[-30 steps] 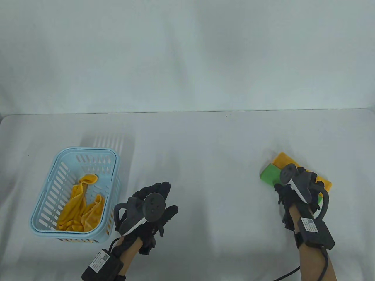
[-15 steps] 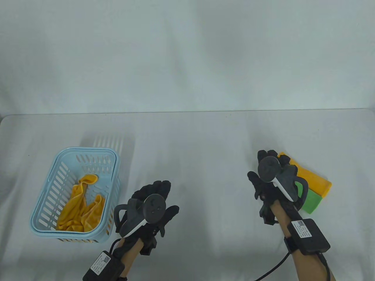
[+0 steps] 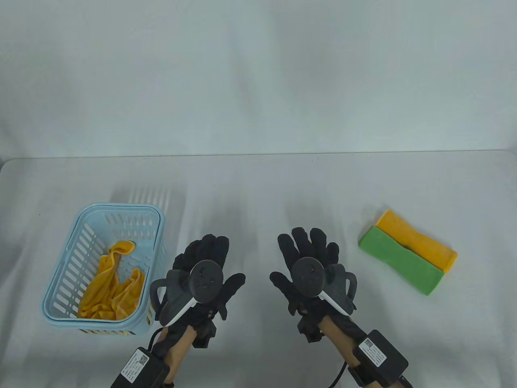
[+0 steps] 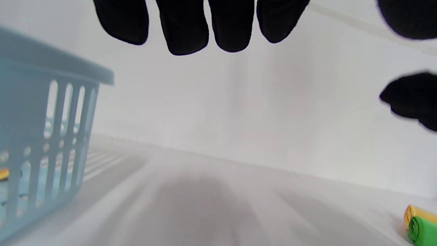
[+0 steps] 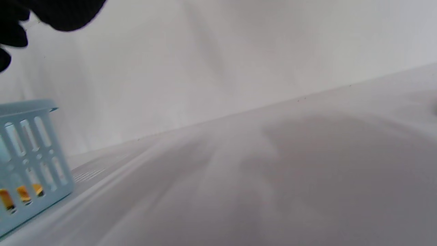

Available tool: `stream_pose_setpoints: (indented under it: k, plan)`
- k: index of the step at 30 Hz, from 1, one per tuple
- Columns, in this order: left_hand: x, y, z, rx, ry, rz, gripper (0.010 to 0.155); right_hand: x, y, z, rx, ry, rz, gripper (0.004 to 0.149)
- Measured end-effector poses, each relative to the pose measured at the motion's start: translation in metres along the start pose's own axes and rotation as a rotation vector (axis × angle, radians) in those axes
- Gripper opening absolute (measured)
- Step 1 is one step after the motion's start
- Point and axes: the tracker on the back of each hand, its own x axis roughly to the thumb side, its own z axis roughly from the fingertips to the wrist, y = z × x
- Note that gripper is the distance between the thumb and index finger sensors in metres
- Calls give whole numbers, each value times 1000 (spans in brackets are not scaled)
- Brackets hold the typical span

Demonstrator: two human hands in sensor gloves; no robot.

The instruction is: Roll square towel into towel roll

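Note:
A green towel roll (image 3: 399,265) and a yellow towel roll (image 3: 417,239) lie side by side on the table at the right; both show small at the edge of the left wrist view, green roll (image 4: 422,231), yellow roll (image 4: 417,212). A crumpled yellow towel (image 3: 111,283) lies in the light blue basket (image 3: 68,250). My left hand (image 3: 206,258) hovers near the middle, fingers spread, holding nothing. My right hand (image 3: 309,250) is beside it, fingers spread and empty, well left of the rolls.
The basket (image 4: 41,136) stands at the front left, close to my left hand; its slotted wall (image 5: 30,160) also shows in the right wrist view. A white cloth covers the table and the backdrop.
My right hand let go of the green roll, leaving it beside the yellow roll, and moved left to the middle. The left hand barely moved.

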Motion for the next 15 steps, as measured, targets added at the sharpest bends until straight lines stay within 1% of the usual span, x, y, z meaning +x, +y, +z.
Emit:
stream_pose_setpoints:
  k: [2,5,7,9,12,15]
  plan:
    - [-3,14,-1,12,14,-2,89,0,5,3,17,-30,-20,82]
    - [-12,32,-4,21,45,-27,88,-2,12,7,70,-37,6,82]
    - [-24,47,-9,21,80,-46,89,-3,14,9,94,-38,9,82]
    - [-35,57,-12,25,110,-62,88,-3,12,9,95,-32,-3,82]
    - [-57,66,-17,17,169,-97,88,-4,10,9,83,-26,-31,82]
    - [-86,69,-25,-20,241,-135,88,-5,9,9,81,-21,-35,81]
